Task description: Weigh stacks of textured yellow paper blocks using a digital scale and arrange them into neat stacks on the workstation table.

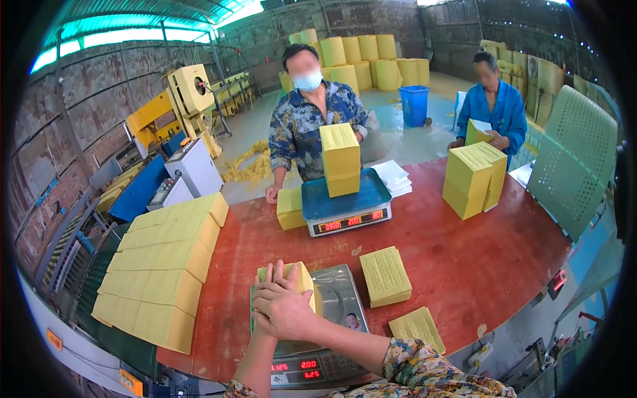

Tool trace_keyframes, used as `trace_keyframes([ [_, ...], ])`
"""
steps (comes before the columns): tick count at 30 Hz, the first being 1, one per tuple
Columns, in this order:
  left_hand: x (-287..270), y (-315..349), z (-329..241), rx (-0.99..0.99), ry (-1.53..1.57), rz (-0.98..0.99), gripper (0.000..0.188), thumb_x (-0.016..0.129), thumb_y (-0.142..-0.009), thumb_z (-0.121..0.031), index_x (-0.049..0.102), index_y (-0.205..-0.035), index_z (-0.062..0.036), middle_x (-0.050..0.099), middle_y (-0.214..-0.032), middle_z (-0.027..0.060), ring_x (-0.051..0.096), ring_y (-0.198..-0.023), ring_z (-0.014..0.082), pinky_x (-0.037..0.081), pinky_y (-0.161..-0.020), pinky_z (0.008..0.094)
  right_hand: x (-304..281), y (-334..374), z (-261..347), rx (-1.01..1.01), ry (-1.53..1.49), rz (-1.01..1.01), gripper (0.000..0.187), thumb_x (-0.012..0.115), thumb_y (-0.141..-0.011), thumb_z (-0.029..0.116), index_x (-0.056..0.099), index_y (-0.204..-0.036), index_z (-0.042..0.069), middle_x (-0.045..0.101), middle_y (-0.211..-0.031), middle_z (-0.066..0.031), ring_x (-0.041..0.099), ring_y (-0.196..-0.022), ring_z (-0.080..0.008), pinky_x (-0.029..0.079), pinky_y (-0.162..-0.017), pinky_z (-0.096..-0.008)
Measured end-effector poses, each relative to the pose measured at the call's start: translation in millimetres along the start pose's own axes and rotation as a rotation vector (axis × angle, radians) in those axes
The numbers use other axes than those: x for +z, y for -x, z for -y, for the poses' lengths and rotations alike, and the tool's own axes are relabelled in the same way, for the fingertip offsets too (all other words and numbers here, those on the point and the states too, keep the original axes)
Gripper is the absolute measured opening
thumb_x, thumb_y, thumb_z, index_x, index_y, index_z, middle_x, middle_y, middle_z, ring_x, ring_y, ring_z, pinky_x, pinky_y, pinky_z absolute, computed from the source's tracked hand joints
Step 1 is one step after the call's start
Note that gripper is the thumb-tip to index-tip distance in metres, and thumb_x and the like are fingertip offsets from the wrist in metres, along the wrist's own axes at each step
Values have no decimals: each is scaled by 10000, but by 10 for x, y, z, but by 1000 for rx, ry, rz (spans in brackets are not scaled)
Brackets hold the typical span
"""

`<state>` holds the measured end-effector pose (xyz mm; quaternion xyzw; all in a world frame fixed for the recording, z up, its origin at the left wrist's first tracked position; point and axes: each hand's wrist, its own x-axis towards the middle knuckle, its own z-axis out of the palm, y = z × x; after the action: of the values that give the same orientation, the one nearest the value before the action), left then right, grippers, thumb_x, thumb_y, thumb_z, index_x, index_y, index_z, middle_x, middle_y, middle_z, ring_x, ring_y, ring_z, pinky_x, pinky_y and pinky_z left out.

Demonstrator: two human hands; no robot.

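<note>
A stack of yellow paper sheets [305,284] stands on the steel pan of a digital scale [340,292] right before me. My right hand [290,314] lies flat on the stack's top with its fingers stretched out and apart. Partly under it, my left hand [261,318] rests against the same stack; its fingers are largely covered by the right hand. The scale's red display [302,369] is lit. Two lower stacks of embossed yellow paper, one farther off [386,275] and one nearer [418,329], lie on the red table to the right of the scale.
Rows of yellow paper stacks [162,265] fill the left side. Across the red table [424,252], a person in camouflage [312,146] stands behind a second scale [348,215] bearing a tall stack. At right, a person in blue [497,113] holds paper near another stack [468,182].
</note>
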<state>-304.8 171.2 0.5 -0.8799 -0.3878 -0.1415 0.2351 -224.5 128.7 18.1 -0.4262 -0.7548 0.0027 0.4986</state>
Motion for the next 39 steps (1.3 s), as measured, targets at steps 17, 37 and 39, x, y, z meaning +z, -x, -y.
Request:
trace_keyframes([
  [17, 64, -17, 13, -43, 14, -38, 929, 599, -823, -656, 366, -1478, -40, 301, -1590, 109, 240, -1468, 295, 222, -1174, 491, 0, -3, -32, -18, -20, -17, 213, 681, -776, 222, 671, -854, 24, 655, -980, -130, 601, -1041, -296, 395, -1001, -444],
  [37, 11, -20, -13, -56, 38, -15, 920, 594, -830, -654, 359, -1493, -60, 292, -1590, 125, 238, -1464, 320, 211, -1174, 506, -52, 4, -32, -23, -41, 9, 193, 674, -792, 220, 682, -853, 37, 661, -1003, -126, 597, -1084, -303, 404, -987, -450],
  [39, -19, -14, -17, -25, -16, 8, 907, 586, -838, -653, 360, -1500, -77, 287, -1592, 132, 233, -1465, 323, 207, -1175, 511, -54, 5, -27, -18, -40, 18, 197, 674, -792, 221, 682, -857, 36, 660, -1007, -127, 596, -1087, -305, 402, -990, -451],
])
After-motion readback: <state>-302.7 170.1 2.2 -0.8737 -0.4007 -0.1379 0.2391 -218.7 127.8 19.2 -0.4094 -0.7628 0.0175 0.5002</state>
